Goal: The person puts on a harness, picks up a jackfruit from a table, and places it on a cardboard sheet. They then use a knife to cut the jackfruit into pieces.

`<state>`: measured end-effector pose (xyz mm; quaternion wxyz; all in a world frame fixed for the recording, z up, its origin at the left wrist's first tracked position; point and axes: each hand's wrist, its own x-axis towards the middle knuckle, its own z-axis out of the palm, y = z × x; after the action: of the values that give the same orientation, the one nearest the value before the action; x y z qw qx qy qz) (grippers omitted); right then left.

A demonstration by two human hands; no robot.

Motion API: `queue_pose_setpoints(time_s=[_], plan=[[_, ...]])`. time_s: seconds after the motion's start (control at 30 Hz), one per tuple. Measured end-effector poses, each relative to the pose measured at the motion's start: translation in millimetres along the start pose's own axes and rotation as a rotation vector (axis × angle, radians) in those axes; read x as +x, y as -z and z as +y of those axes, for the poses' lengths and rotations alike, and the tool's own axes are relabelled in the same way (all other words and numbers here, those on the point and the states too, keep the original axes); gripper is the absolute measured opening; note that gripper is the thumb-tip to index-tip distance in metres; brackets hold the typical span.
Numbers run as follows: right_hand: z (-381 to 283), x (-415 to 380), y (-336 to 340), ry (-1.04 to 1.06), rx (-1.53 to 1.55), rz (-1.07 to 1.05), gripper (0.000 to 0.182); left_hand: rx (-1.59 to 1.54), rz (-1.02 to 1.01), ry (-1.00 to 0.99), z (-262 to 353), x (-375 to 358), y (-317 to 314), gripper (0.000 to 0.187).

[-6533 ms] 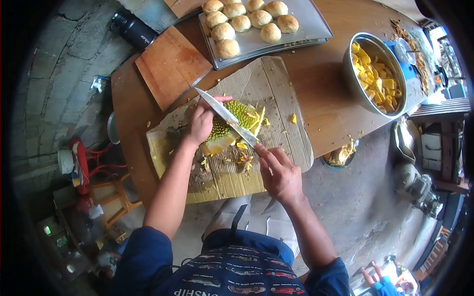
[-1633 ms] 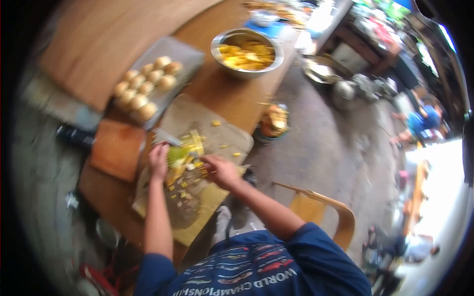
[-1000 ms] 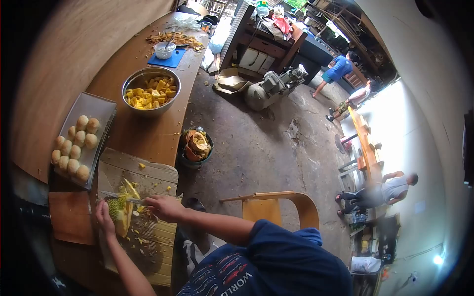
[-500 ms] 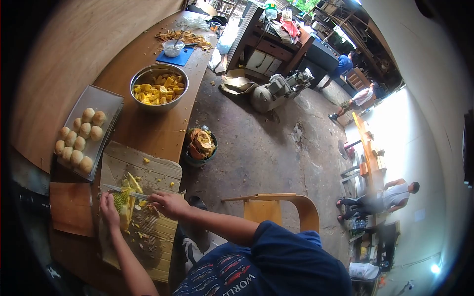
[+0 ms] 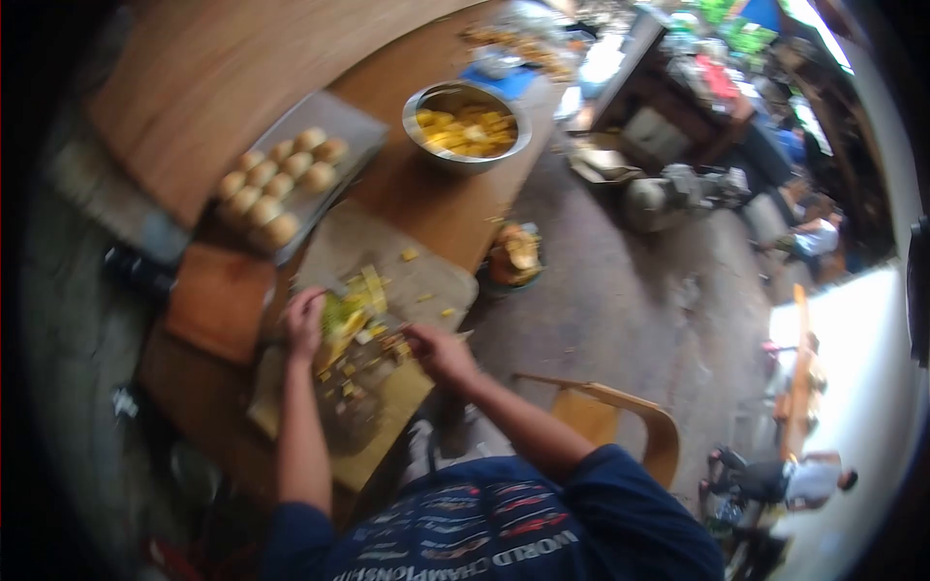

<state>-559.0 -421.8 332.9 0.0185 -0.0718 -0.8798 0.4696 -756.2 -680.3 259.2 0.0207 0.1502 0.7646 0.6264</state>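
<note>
The view is blurred by motion. My left hand is closed against the green, spiky rind of a yellow-fleshed fruit piece. On the fruit's other side, my right hand is closed around the handle end of a knife, whose blade is smeared and points toward the fruit. Beneath lies a cardboard sheet, scattered with yellow scraps and small bits around the fruit.
Round buns on a metal tray stand at the left. A steel bowl holds yellow fruit pieces. Beyond the table are a waste bin, a wooden chair, a compressor-like machine and a person at the right.
The camera view has turned, so the table, bowl, tray and hands appear farther right. Both hands remain beside the fruit, with the knife still in my right hand.
</note>
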Motion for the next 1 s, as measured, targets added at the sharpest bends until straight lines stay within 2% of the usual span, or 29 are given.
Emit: queue_pose_setpoints(time_s=[0.03, 0.07, 0.2, 0.43, 0.5, 0.6, 0.67, 0.77, 0.8, 0.83, 0.93, 1.0], plan=[[-8, 6, 0, -0.036, 0.031, -0.028, 0.026, -0.007, 0.017, 0.022, 13, -3, 0, 0.026], [-16, 11, 3, -0.018, -0.02, -0.038, 0.026, 0.045, 0.013, -0.04, 14, -3, 2, 0.027], [-29, 18, 6, 0.061, -0.083, -0.024, 0.025, 0.109, 0.011, -0.067, 35, -6, 6, 0.027], [-37, -6, 15, -0.009, -0.095, -0.034, 0.027, 0.061, -0.024, -0.078, 38, -9, 8, 0.029], [-34, 3, 8, 0.019, -0.074, -0.022, 0.029, 0.083, -0.032, -0.086, 39, -12, 11, 0.029], [-12, 21, -16, -0.082, 0.125, -0.076, 0.028, 0.084, -0.043, -0.121, 44, -14, 12, 0.031], [-3, 22, -25, -0.151, 0.175, -0.061, 0.031, 0.026, -0.047, -0.084, 26, -13, 13, 0.032], [-12, 15, -19, -0.082, 0.132, -0.014, 0.03, 0.04, -0.061, -0.155, 19, -13, 14, 0.031], [-15, 19, -17, -0.12, 0.12, -0.062, 0.029, 0.029, -0.066, -0.137, 23, -13, 13, 0.03], [-14, 21, -23, -0.002, 0.084, 0.027, 0.027, -0.027, -0.074, -0.094, 24, -14, 14, 0.032], [-22, 43, -24, -0.026, 0.088, -0.023, 0.025, 0.001, -0.111, -0.124, 35, -18, 15, 0.033], [-8, 53, -30, -0.137, 0.071, -0.114, 0.026, 0.046, -0.09, -0.144, 36, -22, 15, 0.034]])
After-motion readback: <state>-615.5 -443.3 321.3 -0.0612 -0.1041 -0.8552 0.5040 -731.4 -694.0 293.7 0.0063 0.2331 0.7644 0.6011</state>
